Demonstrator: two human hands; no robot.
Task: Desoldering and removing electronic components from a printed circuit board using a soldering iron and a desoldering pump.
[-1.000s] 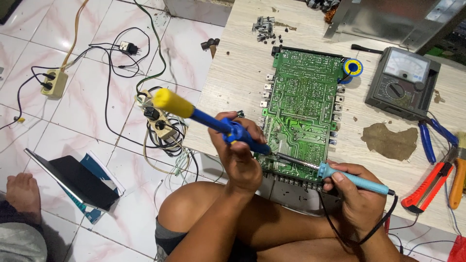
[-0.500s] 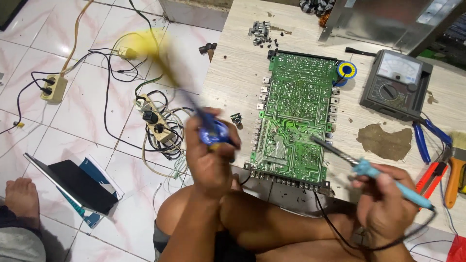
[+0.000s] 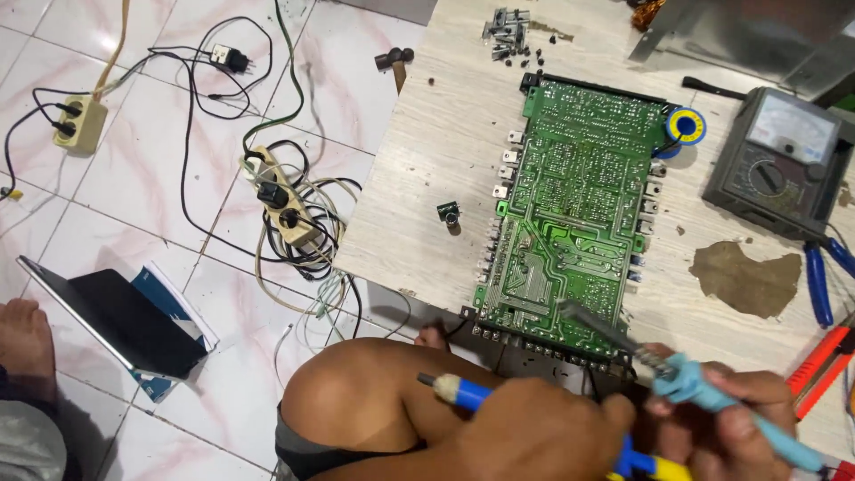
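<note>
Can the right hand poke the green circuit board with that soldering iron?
Probably yes. The right hand holds the light blue soldering iron, whose tip already hangs over the near end of the green circuit board, and nothing lies between them.

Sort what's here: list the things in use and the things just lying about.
In use: soldering iron in the right hand, blue and yellow solder sucker in the left hand, green circuit board.

Lying about: meter, pliers, power strip, tablet.

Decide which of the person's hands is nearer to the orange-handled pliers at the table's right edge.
The right hand, gripping the light-blue soldering iron, sits just left of the orange-handled pliers. The left hand, holding the blue-and-yellow tool, is farther left, over the knee.
</note>
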